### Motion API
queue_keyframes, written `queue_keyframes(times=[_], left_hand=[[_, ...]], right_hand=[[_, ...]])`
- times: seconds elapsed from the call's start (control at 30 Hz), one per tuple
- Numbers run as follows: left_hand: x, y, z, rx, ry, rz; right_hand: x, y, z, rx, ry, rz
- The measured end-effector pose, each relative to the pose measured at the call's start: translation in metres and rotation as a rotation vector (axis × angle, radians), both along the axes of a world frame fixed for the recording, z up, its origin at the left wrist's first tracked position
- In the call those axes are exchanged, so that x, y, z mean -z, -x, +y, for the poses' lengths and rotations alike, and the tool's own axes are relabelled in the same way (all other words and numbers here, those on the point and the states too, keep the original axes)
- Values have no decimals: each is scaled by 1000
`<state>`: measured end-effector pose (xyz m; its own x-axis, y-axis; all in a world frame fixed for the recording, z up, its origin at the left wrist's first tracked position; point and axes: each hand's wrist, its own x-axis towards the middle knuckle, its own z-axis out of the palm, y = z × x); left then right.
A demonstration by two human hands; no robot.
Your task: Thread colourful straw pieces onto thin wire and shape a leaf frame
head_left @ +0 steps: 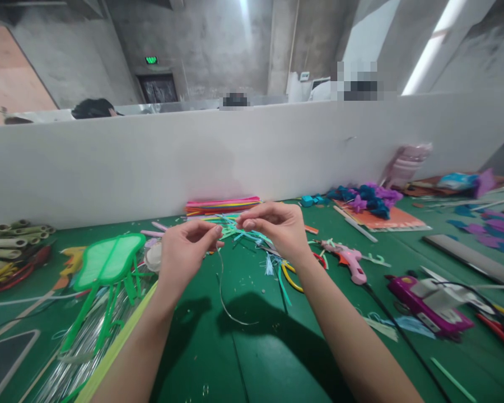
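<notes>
My left hand (191, 246) is closed in a pinch on a thin silvery wire (222, 288). From my fingertips the wire hangs down and curves right across the green table (252, 358). Close to it, with a small gap between the fingertips, my right hand (279, 226) is also pinched. Whatever its fingers hold, if anything, is too small to make out. Behind the hands lie green and blue strips (239, 234) and a stack of bright coloured sheets (222, 206). Yellow-handled scissors (292, 277) lie partly hidden by my right wrist.
At left are a green jellyfish-shaped piece (111, 260), clear strips (86, 330) and bamboo tubes (8, 243). A pink glue gun (348, 260), a purple power strip (428, 305) and purple-blue flowers (369, 198) lie at right. A white partition (130, 162) stands behind, with people beyond it.
</notes>
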<state>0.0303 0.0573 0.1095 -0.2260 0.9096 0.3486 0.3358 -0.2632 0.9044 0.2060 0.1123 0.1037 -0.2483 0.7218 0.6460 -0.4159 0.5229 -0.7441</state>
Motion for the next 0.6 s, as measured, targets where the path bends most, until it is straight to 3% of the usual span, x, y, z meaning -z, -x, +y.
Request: queue_keyframes(times=[0.23,0.6], left_hand=[[0,-1,0,-27,-17,23],[3,3,4,-23,12,41]], right_hand=[[2,1,4,-46,30,-1],[2,2,4,65,59,-50]])
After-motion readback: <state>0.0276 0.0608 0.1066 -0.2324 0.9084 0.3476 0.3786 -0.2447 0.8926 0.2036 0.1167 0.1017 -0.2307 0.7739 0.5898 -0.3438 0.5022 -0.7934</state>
